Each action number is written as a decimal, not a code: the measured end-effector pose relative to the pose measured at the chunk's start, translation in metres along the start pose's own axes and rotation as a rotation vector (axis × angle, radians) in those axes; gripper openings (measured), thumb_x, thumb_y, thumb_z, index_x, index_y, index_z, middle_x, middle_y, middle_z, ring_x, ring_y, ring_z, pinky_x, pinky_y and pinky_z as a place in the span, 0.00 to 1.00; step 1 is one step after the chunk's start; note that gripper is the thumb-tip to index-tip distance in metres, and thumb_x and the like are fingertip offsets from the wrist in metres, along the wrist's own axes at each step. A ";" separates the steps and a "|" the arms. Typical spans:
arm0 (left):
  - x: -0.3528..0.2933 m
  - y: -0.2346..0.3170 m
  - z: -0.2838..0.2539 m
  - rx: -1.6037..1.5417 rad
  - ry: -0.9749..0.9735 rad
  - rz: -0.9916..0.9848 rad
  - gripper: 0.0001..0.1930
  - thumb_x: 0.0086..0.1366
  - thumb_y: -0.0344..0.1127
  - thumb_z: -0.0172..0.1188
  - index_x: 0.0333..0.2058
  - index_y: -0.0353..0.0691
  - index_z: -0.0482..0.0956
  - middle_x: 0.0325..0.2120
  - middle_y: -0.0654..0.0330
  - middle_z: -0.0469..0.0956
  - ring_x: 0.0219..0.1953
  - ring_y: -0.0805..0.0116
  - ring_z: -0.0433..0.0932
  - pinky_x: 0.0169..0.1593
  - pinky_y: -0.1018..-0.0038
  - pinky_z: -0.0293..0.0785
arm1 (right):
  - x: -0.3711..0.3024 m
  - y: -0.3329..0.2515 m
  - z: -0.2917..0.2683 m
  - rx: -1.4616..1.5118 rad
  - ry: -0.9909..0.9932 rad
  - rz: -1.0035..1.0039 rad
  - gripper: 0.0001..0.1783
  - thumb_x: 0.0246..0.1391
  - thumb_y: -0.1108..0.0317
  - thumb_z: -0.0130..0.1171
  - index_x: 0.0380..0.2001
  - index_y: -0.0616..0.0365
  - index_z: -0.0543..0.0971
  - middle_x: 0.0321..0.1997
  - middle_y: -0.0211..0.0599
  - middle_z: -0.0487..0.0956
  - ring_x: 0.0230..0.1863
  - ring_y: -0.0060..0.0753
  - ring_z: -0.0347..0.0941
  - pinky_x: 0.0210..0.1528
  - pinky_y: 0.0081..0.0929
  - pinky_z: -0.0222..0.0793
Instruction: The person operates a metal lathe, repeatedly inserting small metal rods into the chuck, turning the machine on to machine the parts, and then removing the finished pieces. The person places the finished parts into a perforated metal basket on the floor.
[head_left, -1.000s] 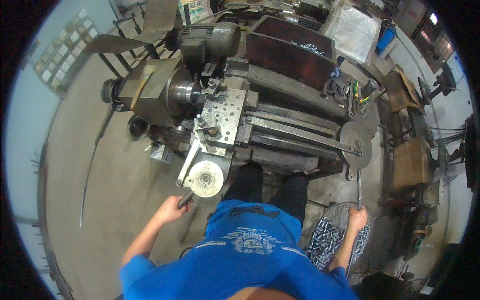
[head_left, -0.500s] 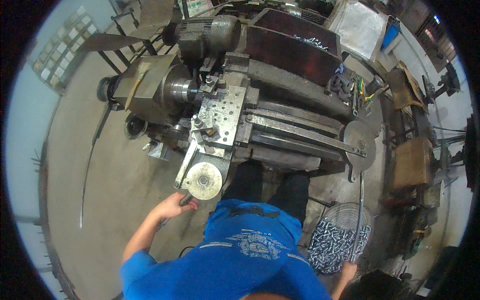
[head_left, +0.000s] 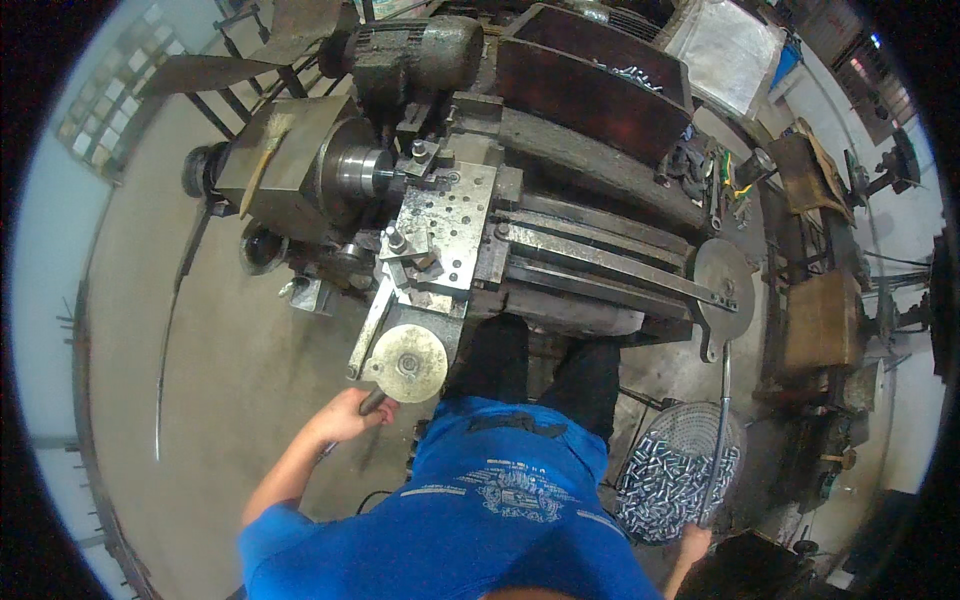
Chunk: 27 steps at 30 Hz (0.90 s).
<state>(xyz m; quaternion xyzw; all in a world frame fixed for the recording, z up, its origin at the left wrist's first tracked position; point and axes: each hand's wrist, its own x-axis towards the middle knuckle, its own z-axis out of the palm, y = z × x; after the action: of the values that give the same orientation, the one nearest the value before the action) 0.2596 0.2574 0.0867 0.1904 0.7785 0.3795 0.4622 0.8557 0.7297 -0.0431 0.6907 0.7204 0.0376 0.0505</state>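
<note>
My left hand (head_left: 343, 416) is closed around the short dark handle (head_left: 373, 401) beside a round metal disc (head_left: 409, 363) at the front of a lathe. Down at the lower right, my right hand (head_left: 694, 541) grips the end of a long metal lever (head_left: 720, 435). That lever runs up to a large round plate (head_left: 722, 285) at the right end of the machine. Between them lies the drilled slide plate (head_left: 447, 222), carrying two clamped tool holders. To its left, the shiny spindle chuck (head_left: 362, 172) faces the upper tool holder (head_left: 421, 155).
A basket (head_left: 692, 418) full of small metal cylinders (head_left: 668, 490) stands beside my right leg. Behind the lathe sit a motor (head_left: 420, 60) and a dark bin (head_left: 595, 90) with more parts. A brush (head_left: 264, 165) lies on the headstock. Tools (head_left: 716, 185) lie at the back right.
The whole view has shifted slightly. Both hands keep their grips, with no clear movement of the handle or the lever.
</note>
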 end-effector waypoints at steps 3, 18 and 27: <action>0.000 0.007 -0.002 -0.005 -0.028 0.014 0.13 0.55 0.28 0.53 0.40 0.35 0.75 0.31 0.58 0.80 0.37 0.70 0.77 0.44 0.74 0.72 | 0.002 0.010 0.006 0.006 -0.049 -0.028 0.16 0.40 0.56 0.56 0.23 0.60 0.78 0.27 0.48 0.75 0.30 0.55 0.72 0.31 0.45 0.69; 0.003 -0.001 -0.003 0.072 -0.038 0.042 0.12 0.55 0.33 0.56 0.38 0.37 0.77 0.31 0.58 0.80 0.37 0.67 0.78 0.43 0.72 0.71 | -0.025 -0.058 -0.057 0.146 -0.192 0.233 0.23 0.31 0.57 0.54 0.26 0.69 0.77 0.35 0.60 0.76 0.39 0.58 0.73 0.40 0.43 0.67; 0.001 0.009 -0.004 0.101 -0.014 0.022 0.11 0.55 0.31 0.56 0.38 0.36 0.77 0.31 0.58 0.80 0.37 0.67 0.79 0.43 0.73 0.72 | -0.032 -0.061 -0.053 0.102 -0.138 0.223 0.24 0.35 0.55 0.53 0.29 0.68 0.76 0.35 0.60 0.76 0.39 0.59 0.73 0.42 0.44 0.67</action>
<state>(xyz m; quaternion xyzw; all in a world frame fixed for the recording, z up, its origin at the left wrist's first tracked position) 0.2554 0.2619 0.0943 0.2246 0.7913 0.3434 0.4533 0.7897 0.6959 0.0025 0.7691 0.6349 -0.0413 0.0605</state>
